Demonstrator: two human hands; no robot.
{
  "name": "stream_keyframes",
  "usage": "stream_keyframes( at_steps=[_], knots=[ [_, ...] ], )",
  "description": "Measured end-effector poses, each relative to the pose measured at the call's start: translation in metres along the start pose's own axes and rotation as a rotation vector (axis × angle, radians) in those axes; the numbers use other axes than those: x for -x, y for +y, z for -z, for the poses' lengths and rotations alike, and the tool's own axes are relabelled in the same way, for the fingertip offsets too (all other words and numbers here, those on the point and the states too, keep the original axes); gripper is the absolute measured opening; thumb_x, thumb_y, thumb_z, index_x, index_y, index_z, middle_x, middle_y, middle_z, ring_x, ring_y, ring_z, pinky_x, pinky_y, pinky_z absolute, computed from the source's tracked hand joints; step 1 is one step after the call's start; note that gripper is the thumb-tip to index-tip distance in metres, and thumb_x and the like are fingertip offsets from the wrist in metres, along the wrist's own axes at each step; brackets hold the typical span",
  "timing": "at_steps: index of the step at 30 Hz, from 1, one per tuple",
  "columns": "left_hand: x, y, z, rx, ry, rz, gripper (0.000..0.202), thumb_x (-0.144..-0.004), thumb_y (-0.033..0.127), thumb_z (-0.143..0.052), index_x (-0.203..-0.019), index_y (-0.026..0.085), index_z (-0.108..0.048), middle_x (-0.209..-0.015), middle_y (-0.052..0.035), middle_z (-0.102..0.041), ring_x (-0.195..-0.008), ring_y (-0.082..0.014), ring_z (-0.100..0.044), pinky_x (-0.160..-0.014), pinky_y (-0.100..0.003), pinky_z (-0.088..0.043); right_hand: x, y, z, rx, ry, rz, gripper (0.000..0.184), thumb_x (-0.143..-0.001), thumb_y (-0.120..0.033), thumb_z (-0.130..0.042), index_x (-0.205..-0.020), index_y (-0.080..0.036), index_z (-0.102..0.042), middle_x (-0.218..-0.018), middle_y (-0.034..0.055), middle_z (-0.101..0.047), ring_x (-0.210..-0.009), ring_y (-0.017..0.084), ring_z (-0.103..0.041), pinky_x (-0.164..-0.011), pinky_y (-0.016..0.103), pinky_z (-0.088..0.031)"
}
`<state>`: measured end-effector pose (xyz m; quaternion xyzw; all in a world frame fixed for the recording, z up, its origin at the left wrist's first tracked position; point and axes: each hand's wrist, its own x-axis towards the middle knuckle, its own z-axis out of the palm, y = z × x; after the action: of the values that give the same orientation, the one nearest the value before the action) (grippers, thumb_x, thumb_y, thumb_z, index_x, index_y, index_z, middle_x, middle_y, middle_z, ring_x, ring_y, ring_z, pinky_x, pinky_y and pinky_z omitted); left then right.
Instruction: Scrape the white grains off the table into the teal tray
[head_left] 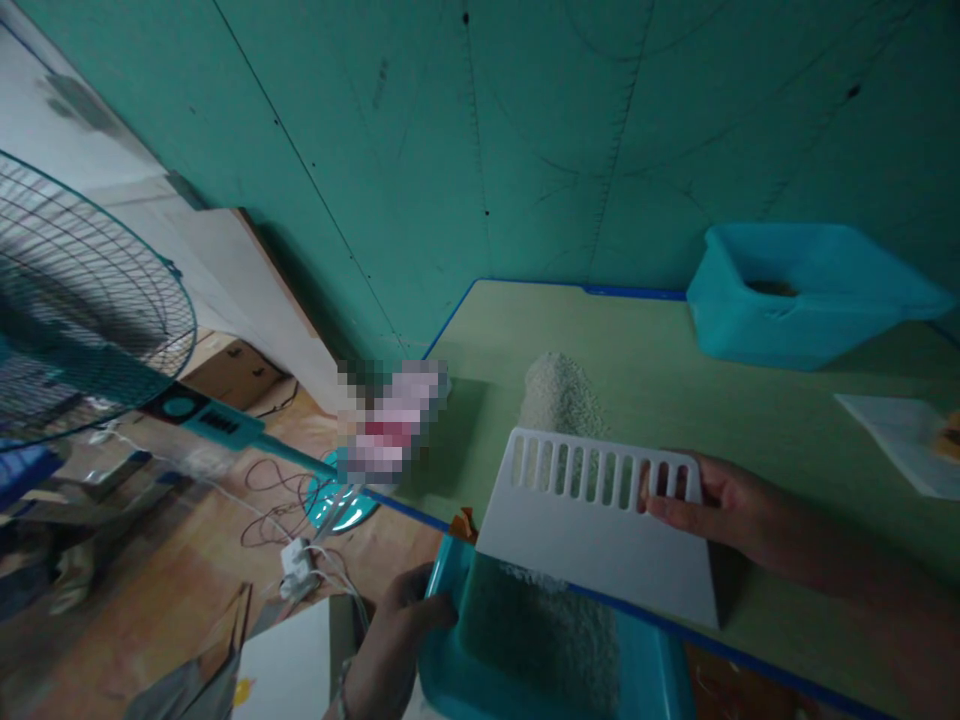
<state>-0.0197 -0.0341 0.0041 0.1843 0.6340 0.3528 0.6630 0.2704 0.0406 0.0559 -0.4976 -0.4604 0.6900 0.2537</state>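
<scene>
My left hand (409, 630) is closed on the left rim of a blue plastic tub (441, 655), held just below the table's front edge. Pale granules (570, 640) lie inside the tub. In my right hand (712, 505) is a white plastic scraper board (592, 545) with a row of slots along its far side; my fingers grip its right end. The board lies tilted over the table edge, its near side above the tub. Behind it a heap of pale granules (559, 390) rests on the green tabletop (645, 390), partly hidden by the board.
A second blue tub (780, 320) stands at the back right, a white sheet (900, 440) near it. A blurred pinkish item (397, 425) sits at the table's left edge. A standing fan (90, 310), a power strip (298, 568) and cables occupy the left side.
</scene>
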Motion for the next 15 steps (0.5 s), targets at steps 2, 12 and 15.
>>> stream_keyframes(
  at_steps=[2,12,15],
  knots=[
    [-0.004,-0.003,0.004,-0.025,-0.016,0.002,0.023,-0.044,0.010,-0.057,-0.064,0.011,-0.069,-0.047,-0.0009,-0.060,-0.048,-0.0164,-0.054,-0.051,-0.027,-0.042,0.000,0.000,-0.001,0.004,-0.015,0.002,0.028,-0.067,-0.041,-0.070,-0.086,-0.022,-0.063,-0.078,-0.0005,-0.071,-0.071,0.017,-0.066,-0.063,0.027,-0.051],
    [-0.021,-0.011,0.016,-0.041,-0.057,0.004,0.023,-0.044,0.009,-0.060,-0.065,0.010,-0.070,-0.050,-0.0017,-0.061,-0.054,-0.0174,-0.055,-0.051,-0.026,-0.042,0.002,0.000,0.012,-0.067,0.240,0.020,0.036,-0.058,-0.049,-0.074,-0.082,-0.023,-0.067,-0.081,0.0031,-0.073,-0.075,0.021,-0.065,-0.065,0.030,-0.049],
    [-0.020,-0.007,0.014,-0.067,-0.031,0.011,0.022,-0.044,0.010,-0.058,-0.063,0.010,-0.069,-0.049,-0.0018,-0.060,-0.050,-0.0157,-0.053,-0.050,-0.025,-0.041,-0.001,-0.002,0.014,-0.088,0.327,0.045,0.038,-0.055,-0.050,-0.075,-0.082,-0.025,-0.068,-0.084,0.0023,-0.074,-0.077,0.021,-0.065,-0.067,0.029,-0.048]
  ],
)
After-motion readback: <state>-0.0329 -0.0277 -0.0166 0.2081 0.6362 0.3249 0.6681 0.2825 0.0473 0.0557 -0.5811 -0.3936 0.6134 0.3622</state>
